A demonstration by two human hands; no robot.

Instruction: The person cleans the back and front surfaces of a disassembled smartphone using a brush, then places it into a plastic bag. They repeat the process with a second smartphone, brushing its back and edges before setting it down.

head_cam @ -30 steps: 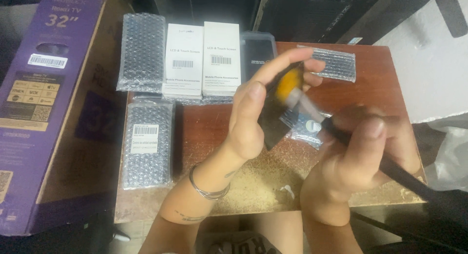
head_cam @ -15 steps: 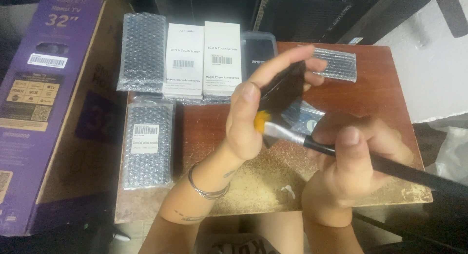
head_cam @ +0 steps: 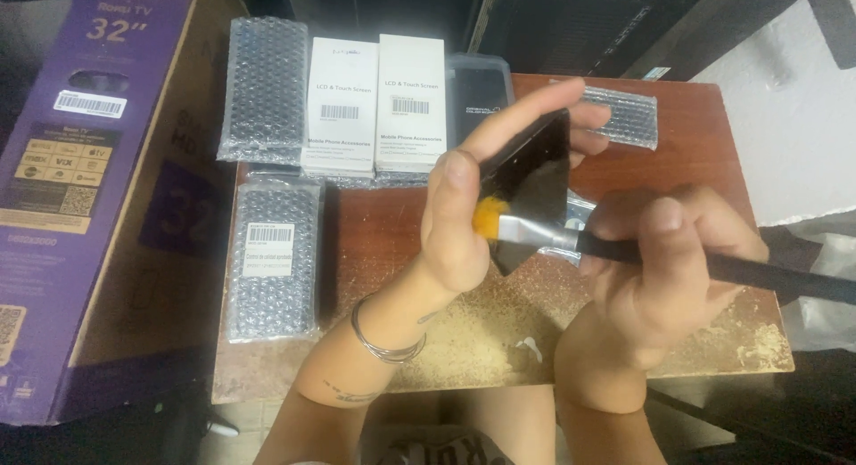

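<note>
We are working beside a purple box (head_cam: 80, 189) lying off the table's (head_cam: 695, 126) left edge. Bubble-wrapped packs (head_cam: 272, 255) and white boxes (head_cam: 374, 104) are crowding the left and back. Our left hand (head_cam: 464, 206) is gripping a dark phone (head_cam: 533, 184) upright over the middle; our right hand (head_cam: 664, 260) is closing round a brush (head_cam: 535, 233), its bristles touching the phone. Bare wood is showing at right.

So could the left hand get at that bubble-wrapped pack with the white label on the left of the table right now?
Probably not at once: the left hand is gripping the dark phone. The table between it and the bubble-wrapped pack is bare, so the path looks free.
</note>
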